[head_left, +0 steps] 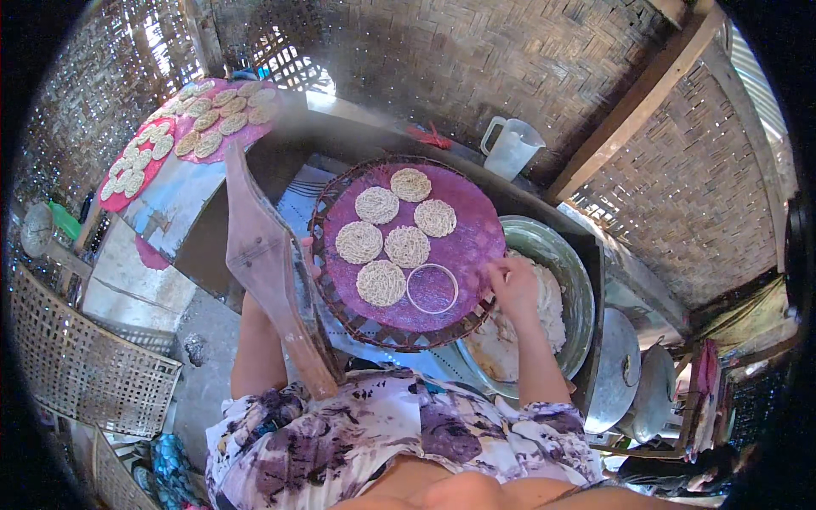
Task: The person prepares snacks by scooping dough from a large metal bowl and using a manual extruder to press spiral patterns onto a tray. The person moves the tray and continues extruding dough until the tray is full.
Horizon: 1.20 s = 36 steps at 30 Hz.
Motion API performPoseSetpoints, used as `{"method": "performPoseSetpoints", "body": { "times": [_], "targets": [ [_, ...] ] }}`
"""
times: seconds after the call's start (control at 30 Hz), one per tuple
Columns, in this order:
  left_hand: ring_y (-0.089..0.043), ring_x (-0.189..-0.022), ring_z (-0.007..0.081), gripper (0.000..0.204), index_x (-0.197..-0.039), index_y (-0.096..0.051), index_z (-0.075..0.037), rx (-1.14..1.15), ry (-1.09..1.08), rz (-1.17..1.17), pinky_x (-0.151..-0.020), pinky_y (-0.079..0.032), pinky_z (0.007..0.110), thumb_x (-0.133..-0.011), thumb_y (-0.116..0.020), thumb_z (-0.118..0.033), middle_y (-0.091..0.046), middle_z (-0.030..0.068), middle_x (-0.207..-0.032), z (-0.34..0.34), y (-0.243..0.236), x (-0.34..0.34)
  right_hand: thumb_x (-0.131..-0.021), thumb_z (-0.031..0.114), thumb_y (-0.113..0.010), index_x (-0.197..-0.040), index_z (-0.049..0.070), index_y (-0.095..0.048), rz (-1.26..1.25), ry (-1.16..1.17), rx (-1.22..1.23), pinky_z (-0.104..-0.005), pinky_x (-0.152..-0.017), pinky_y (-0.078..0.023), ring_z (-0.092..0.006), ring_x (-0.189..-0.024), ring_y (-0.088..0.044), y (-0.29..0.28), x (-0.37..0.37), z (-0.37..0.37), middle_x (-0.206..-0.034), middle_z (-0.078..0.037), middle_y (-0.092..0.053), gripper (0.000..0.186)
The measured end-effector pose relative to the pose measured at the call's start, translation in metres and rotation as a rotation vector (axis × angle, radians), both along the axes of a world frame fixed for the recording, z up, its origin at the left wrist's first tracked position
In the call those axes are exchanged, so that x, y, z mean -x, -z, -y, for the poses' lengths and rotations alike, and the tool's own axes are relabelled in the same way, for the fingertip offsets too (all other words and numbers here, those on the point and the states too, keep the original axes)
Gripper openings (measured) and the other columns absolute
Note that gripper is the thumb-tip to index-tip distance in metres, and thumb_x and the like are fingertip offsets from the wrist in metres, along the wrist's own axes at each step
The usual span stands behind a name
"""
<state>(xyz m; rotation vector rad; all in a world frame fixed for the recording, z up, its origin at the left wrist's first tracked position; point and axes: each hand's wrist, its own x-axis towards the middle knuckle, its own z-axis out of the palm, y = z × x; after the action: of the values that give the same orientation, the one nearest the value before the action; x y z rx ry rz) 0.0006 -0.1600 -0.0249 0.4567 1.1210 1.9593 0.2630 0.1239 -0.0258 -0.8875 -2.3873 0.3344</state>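
A round woven tray (340, 319) is in front of me, lined with a purple cloth (463, 204). Several pale flat discs of noodle-like strands (382, 283) lie on the cloth. A thin white ring (410, 299) rests nearest me, with bare cloth inside it. My left hand (309, 255) is at the tray's left rim, its fingers curled round the edge; a wooden bar hides most of it. At the right rim, my right hand (513, 287) has its fingers bent and closed on the edge of the tray and cloth.
A long wooden bar with a wide middle (257, 246) slants over my left forearm. On the right, a large basin (582, 285) holds white dough (548, 297). A clear pitcher (514, 146) stands behind. More discs (136, 161) lie on cloths at the far left. Metal lids (616, 365) lean at right.
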Motion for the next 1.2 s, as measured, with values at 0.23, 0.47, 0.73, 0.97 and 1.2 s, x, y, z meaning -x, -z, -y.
{"method": "performPoseSetpoints", "body": {
  "times": [0.23,0.47,0.73,0.97,1.2],
  "targets": [
    [-0.052,-0.061,0.0167,0.063,-0.116,-0.036,0.012,0.007,-0.015,0.042,-0.056,-0.046,0.029,-0.08,-0.055,-0.037,-0.052,0.0065,-0.074,-0.003,-0.011,-0.007,-0.085,0.025,-0.051,-0.098,0.0,-0.052,-0.23,-0.013,1.319,-0.026,-0.045,-0.043,-0.0138,-0.055,-0.053,0.043,-0.034,-0.019,-0.077,-0.007,-0.058,0.028],
    [-0.053,-0.061,0.0169,0.064,-0.115,-0.037,0.012,0.029,-0.054,0.078,-0.057,-0.046,0.029,-0.08,-0.055,-0.038,-0.052,0.007,-0.074,-0.01,-0.036,-0.028,-0.086,0.023,-0.05,-0.104,0.001,-0.047,-0.494,-0.005,1.681,-0.0258,-0.046,-0.049,-0.0162,-0.058,-0.057,0.05,-0.041,0.048,-0.087,-0.01,-0.059,0.028],
    [-0.056,-0.072,0.0199,0.057,-0.113,-0.042,0.008,0.042,-0.032,-0.203,-0.071,-0.046,0.031,-0.079,-0.056,-0.035,-0.054,0.0097,-0.087,0.003,0.001,-0.012,-0.086,0.022,-0.051,-0.102,0.0,-0.053,0.141,-0.352,1.675,-0.0292,-0.07,-0.049,-0.0165,-0.08,-0.058,0.033,-0.063,0.096,-0.095,-0.01,-0.059,0.027],
    [-0.058,-0.086,0.0207,0.044,-0.095,-0.055,-0.003,0.299,-0.27,-1.378,-0.085,-0.042,0.035,-0.057,-0.071,-0.018,-0.061,0.0092,-0.085,-0.062,-0.02,-0.063,-0.09,0.044,-0.034,-0.092,0.003,-0.056,-0.074,-0.686,1.064,-0.0282,-0.066,-0.045,-0.0148,-0.072,-0.055,0.011,-0.025,0.096,-0.081,-0.007,-0.058,0.047],
    [-0.054,-0.1,0.0298,0.055,-0.117,-0.046,-0.004,-0.285,0.289,-0.183,-0.096,-0.032,0.042,-0.077,-0.047,-0.042,-0.061,0.0164,-0.095,-0.082,-0.07,-0.038,-0.087,0.056,-0.022,-0.103,0.003,-0.048,-0.083,-0.627,1.64,-0.0319,-0.053,-0.044,-0.0192,-0.061,-0.054,-0.048,-0.003,0.095,-0.076,-0.01,-0.057,0.061]
  ]
}}
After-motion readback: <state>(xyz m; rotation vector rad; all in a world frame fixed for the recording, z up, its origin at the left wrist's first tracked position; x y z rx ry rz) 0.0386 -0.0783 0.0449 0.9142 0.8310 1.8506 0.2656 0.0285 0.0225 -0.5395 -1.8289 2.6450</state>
